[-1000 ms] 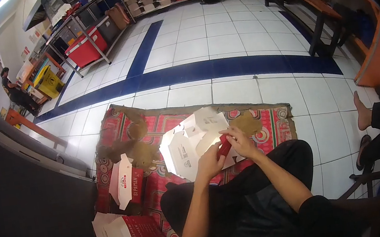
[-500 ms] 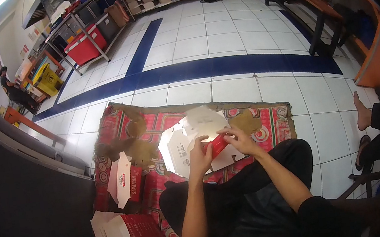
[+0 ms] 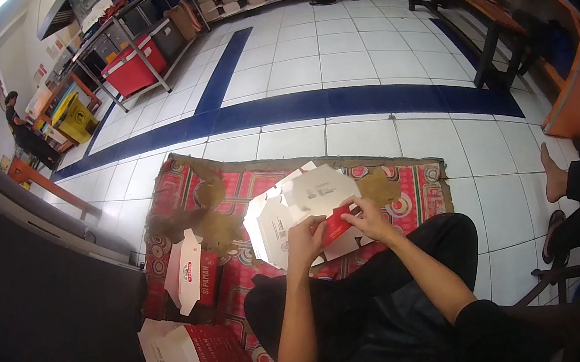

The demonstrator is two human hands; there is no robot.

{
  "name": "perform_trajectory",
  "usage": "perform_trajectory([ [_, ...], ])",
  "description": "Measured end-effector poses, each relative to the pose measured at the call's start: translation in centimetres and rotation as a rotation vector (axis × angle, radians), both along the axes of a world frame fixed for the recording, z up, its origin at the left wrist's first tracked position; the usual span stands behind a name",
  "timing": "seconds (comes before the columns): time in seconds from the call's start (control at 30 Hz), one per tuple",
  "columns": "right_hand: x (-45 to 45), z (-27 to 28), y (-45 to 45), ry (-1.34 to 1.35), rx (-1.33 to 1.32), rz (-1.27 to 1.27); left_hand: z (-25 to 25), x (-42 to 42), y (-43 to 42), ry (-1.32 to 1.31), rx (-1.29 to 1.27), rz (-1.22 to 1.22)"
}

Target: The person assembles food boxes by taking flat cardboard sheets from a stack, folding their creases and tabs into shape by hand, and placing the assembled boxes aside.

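Left hand [image 3: 307,239] and right hand [image 3: 369,222] pinch a red carton flap [image 3: 335,226] at opposite ends, seemingly for steadiness; white carton blanks [image 3: 273,228] lie beneath, apparently for reach.

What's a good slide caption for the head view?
Left hand and right hand hold red cardboard over white cardboard sheets on a patterned mat.

My single head-worn camera is looking forward and down from above my crossed legs [image 3: 447,237], bringing my left hand [image 3: 305,240] and right hand [image 3: 368,220] near, below centre. Its wide, bowed view is reaching over the patterned mat [image 3: 417,201] and white tiled floor [image 3: 353,48] to distant shelves [image 3: 249,10].
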State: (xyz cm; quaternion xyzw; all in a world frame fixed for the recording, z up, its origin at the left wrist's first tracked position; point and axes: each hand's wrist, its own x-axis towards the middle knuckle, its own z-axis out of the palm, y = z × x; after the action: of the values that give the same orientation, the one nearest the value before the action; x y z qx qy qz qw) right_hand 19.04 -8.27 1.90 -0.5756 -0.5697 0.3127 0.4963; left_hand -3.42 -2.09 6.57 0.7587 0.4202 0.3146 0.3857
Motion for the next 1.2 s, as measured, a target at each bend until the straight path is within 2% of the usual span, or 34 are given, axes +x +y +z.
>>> perform_trajectory([
  [0.13,-0.3,-1.3,0.2,0.105,-0.035,-0.174,0.0,0.1,0.0,0.016,-0.019,0.005],
  [0.2,-0.4,-2.0,0.5,-0.055,-0.014,-0.068,0.0,0.0,0.2,0.053,0.034,-0.007],
  [0.37,-0.9,-0.3,-0.4,-0.097,0.054,0.011,-0.8,-0.5,0.0,0.089,0.096,-0.024],
  [0.4,-1.2,-0.5,-0.4,-0.112,0.063,0.029,-0.6,-0.5,-0.1,0.013,0.142,-0.062],
  [0.43,-1.5,0.0,-0.6,0.040,-0.068,0.061,-0.5,-0.5,-0.1,-0.061,0.194,-0.094],
  [0.53,-1.9,-0.5,-0.5,0.211,-0.125,0.092,-0.2,-0.4,0.0,-0.015,0.308,-0.047],
  [0.57,-1.9,-1.0,-0.3,0.122,-0.025,0.111,-0.1,-0.5,0.2,-0.006,0.302,-0.012],
  [0.67,-0.4,-2.3,0.1,0.092,-0.150,0.195,0.1,-1.0,0.0,-0.006,0.353,-0.057],
  [0.73,-1.3,-1.7,-0.1,0.006,0.008,0.162,0.3,-1.6,0.0,0.096,0.392,-0.008],
  [0.77,-2.5,-0.3,-0.8,0.010,-0.020,0.207,0.3,-2.1,0.3,0.081,0.574,0.043],
  [0.83,-4.6,2.6,-1.2,0.012,0.151,0.042,4.1,-3.8,-0.8,0.173,0.712,0.164],
  [0.87,-4.7,2.2,-0.7,0.015,0.145,0.057,5.7,-5.0,-1.1,0.186,0.767,0.209],
  [0.93,-4.3,0.5,-0.5,-0.269,0.170,0.106,8.4,-8.3,-1.6,0.226,0.887,0.328],
  [0.97,-3.8,-1.1,-0.4,-0.419,0.102,0.148,9.8,-10.1,-2.1,0.303,0.920,0.420],
  [1.0,-3.8,-1.9,-0.8,-0.411,0.082,0.117,10.8,-12.1,-2.2,0.376,0.952,0.503],
  [1.03,-3.9,-2.4,-1.1,-0.630,-0.080,0.107,11.3,-14.2,-1.6,0.409,0.999,0.578],
  [1.07,-3.8,-3.1,-1.5,-0.842,-0.253,0.104,12.4,-15.7,-1.9,0.425,0.917,0.691],
  [1.1,-3.5,-4.7,-1.7,-0.829,-0.286,0.078,12.3,-17.5,-1.4,0.621,0.928,0.823],
  [1.13,-3.3,-6.7,-1.6,-0.884,-0.348,0.079,12.6,-17.5,-1.1,0.621,0.974,0.946],
  [1.2,-2.9,-9.1,-0.7,-0.931,-0.420,0.060,12.2,-16.8,-1.1,0.596,0.974,0.962],
])
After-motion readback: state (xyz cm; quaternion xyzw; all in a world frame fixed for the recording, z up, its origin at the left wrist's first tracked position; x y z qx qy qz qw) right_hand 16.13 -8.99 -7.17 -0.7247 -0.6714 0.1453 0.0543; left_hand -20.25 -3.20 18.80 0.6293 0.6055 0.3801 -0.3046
